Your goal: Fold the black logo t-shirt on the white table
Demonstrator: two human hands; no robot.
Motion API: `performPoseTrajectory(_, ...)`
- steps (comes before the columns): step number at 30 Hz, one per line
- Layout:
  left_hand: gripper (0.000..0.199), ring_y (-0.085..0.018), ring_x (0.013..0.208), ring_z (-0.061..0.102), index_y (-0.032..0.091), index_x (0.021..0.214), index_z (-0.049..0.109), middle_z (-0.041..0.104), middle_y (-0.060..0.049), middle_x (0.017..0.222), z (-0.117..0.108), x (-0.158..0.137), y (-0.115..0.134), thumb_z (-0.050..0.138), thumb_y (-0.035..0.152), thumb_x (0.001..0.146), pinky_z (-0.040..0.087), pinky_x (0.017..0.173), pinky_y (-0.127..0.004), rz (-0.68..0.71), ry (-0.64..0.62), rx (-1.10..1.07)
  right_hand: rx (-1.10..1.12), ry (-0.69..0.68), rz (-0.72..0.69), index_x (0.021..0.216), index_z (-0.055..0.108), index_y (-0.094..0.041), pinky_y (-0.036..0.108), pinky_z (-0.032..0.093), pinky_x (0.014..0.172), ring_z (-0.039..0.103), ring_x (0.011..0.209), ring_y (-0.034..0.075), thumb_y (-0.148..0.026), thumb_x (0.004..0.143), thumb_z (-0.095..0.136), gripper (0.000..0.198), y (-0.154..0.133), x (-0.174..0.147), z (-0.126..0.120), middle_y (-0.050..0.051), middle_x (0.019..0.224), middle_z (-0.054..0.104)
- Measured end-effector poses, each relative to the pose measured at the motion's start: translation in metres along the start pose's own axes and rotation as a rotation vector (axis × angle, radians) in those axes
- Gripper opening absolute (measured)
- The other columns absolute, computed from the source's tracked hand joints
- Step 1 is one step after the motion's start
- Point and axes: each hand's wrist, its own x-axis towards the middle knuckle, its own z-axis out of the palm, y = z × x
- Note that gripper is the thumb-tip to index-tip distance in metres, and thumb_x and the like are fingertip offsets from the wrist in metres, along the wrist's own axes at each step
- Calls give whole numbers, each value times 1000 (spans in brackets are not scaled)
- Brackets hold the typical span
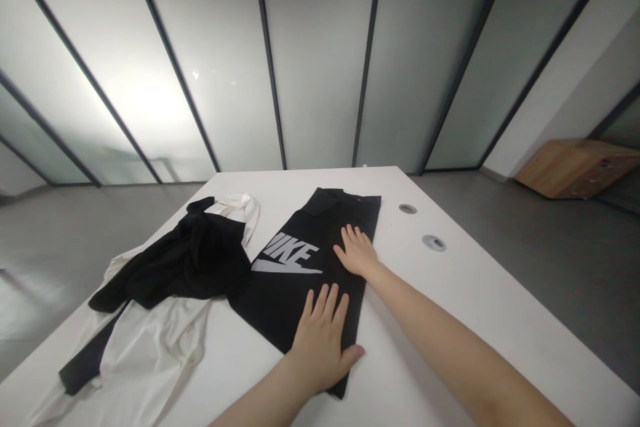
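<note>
A black T-shirt (300, 293) with a pale grey NIKE print lies folded lengthwise on the white table (500, 320), its collar toward the far end. My left hand (323, 340) rests on the lower part of the shirt, palm down with fingers spread. Farther up, near the shirt's right edge, my right hand (356, 252) lies flat on the cloth, fingers apart. Neither hand grips anything. The shirt's left side meets a crumpled black garment (185, 257); where one ends and the other begins is hard to make out.
Under the crumpled black garment spreads a white garment (155, 333), reaching the table's left side. Two round grommets, a far one (407, 209) and a nearer one (434, 243), sit in the tabletop on the right. A wooden cabinet (580, 167) stands beyond, before frosted glass panels (320, 53).
</note>
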Motion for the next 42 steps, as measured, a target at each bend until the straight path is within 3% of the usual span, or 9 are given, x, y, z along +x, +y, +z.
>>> performPoseTrajectory(4, 92, -44, 150, 41, 18, 156, 53, 46, -21, 164, -18, -4, 14, 46, 84, 92, 28, 123, -63, -34, 15, -18, -8, -13, 1, 169, 22, -3, 48, 13, 131, 14, 163, 36, -51, 109, 29, 77, -8, -14, 4, 18, 176, 14)
performPoseTrajectory(7, 53, -37, 117, 63, 21, 119, 73, 71, -15, 123, -33, -3, 23, 50, 65, 101, 48, 104, -57, -146, 67, -30, -2, -52, 7, 169, 22, -4, 50, 16, 130, 15, 163, 37, -50, 109, 29, 77, -18, -38, 8, 19, 176, 13)
performPoseTrajectory(10, 29, -31, 101, 65, 21, 104, 70, 70, -10, 103, -35, 2, 24, 48, 39, 105, 52, 92, -49, -217, 125, -45, 18, -78, 1, 169, 29, -11, 53, 23, 127, 23, 161, 38, -46, 108, 31, 70, -26, -60, 10, 17, 176, 20)
performPoseTrajectory(13, 29, -33, 127, 59, 19, 122, 68, 67, -13, 133, -18, 4, 19, 52, 32, 101, 48, 107, -52, -178, 167, -26, 24, -29, 2, 167, 35, -13, 54, 27, 125, 29, 159, 39, -43, 108, 29, 66, -28, -70, 13, 19, 173, 27)
performPoseTrajectory(15, 47, -36, 148, 44, 18, 143, 60, 53, -14, 158, -2, 3, 13, 53, 37, 101, 38, 120, -56, -121, 159, 1, -2, 26, 24, 167, 33, -8, 55, 23, 127, 25, 160, 41, -45, 108, 30, 69, -23, -66, 16, 22, 173, 26)
performPoseTrajectory(18, 66, -37, 159, 28, 19, 164, 42, 33, -12, 173, 14, 0, 7, 47, 44, 103, 27, 128, -60, -66, 96, 36, -28, 60, 81, 166, 29, 0, 53, 18, 129, 20, 161, 41, -48, 108, 30, 75, -9, -47, 20, 24, 174, 22)
performPoseTrajectory(22, 72, -37, 163, 20, 20, 169, 31, 21, -11, 177, 15, -2, 5, 43, 49, 104, 23, 130, -62, -62, 26, 20, -3, 49, 158, 167, 25, 1, 49, 19, 129, 22, 161, 37, -50, 108, 23, 77, 20, -6, 20, 24, 175, 19)
performPoseTrajectory(30, 73, -37, 163, 17, 22, 171, 25, 16, -9, 177, 13, -2, 6, 40, 48, 105, 21, 130, -62, -77, 0, 3, 22, 55, 225, 168, 22, -1, 50, 15, 129, 21, 161, 36, -46, 109, 18, 74, 74, 66, 10, 24, 175, 18)
performPoseTrajectory(42, 77, -37, 164, 13, 23, 171, 24, 14, -12, 178, 6, -9, 7, 37, 61, 106, 17, 130, -64, -67, -28, -49, 27, 97, 335, 169, 27, -10, 62, 13, 126, 17, 159, 47, -55, 106, 25, 78, 93, 87, 1, 21, 176, 17)
